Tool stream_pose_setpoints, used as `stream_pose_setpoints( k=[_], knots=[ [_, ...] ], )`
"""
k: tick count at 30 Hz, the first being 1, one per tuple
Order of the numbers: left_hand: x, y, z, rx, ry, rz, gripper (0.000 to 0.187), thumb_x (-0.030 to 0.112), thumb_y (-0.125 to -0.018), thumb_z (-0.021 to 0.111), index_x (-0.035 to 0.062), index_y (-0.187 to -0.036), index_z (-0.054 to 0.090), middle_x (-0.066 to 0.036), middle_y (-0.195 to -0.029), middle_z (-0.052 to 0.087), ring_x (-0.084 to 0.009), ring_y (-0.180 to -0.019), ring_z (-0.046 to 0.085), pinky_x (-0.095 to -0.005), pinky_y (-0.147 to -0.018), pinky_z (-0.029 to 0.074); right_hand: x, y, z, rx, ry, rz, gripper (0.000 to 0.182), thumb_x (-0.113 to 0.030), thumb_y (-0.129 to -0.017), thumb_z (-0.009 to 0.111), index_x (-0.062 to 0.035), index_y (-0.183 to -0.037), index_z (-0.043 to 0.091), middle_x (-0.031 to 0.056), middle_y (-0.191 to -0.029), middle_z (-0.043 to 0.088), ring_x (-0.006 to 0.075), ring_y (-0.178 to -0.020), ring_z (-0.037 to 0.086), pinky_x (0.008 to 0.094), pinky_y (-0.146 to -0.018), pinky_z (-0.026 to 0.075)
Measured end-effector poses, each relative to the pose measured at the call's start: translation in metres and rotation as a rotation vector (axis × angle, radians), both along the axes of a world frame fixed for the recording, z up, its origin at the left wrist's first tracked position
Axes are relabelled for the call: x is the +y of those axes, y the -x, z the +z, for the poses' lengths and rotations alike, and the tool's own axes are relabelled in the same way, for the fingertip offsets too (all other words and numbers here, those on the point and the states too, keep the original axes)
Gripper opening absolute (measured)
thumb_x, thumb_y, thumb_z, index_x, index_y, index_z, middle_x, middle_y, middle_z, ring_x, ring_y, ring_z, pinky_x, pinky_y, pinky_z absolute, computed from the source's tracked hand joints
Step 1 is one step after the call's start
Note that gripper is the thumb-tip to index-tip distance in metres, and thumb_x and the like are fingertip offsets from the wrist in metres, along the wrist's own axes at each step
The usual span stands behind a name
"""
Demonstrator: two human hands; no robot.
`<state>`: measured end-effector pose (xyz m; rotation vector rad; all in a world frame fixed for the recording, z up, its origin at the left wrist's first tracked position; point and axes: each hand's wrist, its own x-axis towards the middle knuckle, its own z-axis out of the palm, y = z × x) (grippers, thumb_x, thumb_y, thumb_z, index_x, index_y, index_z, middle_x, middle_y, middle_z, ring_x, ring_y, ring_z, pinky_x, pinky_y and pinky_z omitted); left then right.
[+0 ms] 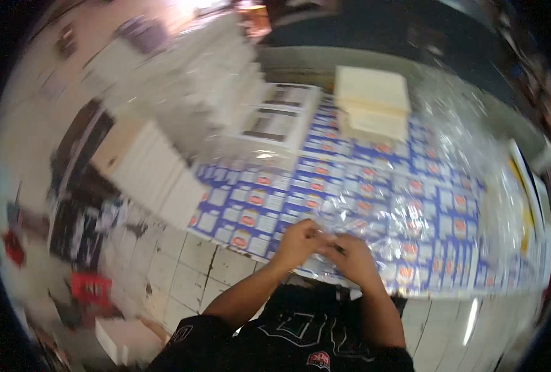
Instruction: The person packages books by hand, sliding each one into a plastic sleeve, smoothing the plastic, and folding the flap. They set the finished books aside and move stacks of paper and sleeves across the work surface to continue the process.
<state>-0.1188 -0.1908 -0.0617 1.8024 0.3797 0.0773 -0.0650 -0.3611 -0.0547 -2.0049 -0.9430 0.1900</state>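
Note:
My left hand (298, 244) and my right hand (353, 259) meet at the near edge of the table, fingertips close together. Both are closed in a pinch at the near edge of a clear plastic sheet (375, 217), which lies crinkled and shiny in front of them. Motion blur hides the exact grip, and a small dark spot shows between the fingers. Under the plastic is a blue printed table covering (257, 198) with repeated white and red labels.
A cream-coloured stack (372, 99) stands at the back. Printed sheets (275, 121) and tall white stacks (207, 74) are at the back left. A leaning white stack (154, 173) borders the left edge. Loose clear plastic (461, 124) heaps at the right. A red stool (91, 288) stands on the tiled floor.

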Motion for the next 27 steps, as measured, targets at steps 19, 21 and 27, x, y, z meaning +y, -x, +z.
stream_pose_setpoints(
  k=[19,21,27],
  knots=[
    [0.236,0.109,0.231,0.330,-1.612,0.494,0.066,0.040,-0.082,0.071,0.0006,-0.131,0.050,-0.019,-0.133,0.055,-0.0311,-0.123,0.053,-0.0498,-0.103,0.035,-0.054,-0.110,0.030,-0.338,0.471,0.074,0.027,-0.008,-0.074,0.068,-0.0066,-0.101,0.068,0.0171,-0.129,0.056,0.0345,-0.129,0.046,0.0507,-0.109,0.032],
    [0.223,0.113,0.228,0.181,-1.654,0.470,0.060,0.033,-0.083,0.072,0.0000,-0.128,0.052,-0.018,-0.128,0.059,-0.0302,-0.118,0.057,-0.0472,-0.099,0.040,-0.062,-0.109,0.039,-0.421,0.528,-0.006,0.028,-0.004,-0.073,0.069,-0.0044,-0.101,0.067,0.0199,-0.132,0.054,0.0375,-0.129,0.046,0.0459,-0.109,0.033],
    [0.144,0.125,0.199,-0.381,-0.999,0.483,0.044,0.010,-0.090,0.061,0.0005,-0.131,0.049,-0.016,-0.123,0.061,-0.0240,-0.114,0.059,-0.0393,-0.092,0.050,-0.071,-0.042,0.031,-0.245,-0.452,-0.515,0.036,-0.002,-0.081,0.064,-0.0038,-0.116,0.059,0.0148,-0.125,0.057,0.0300,-0.118,0.052,0.0402,-0.102,0.039]
  ],
)
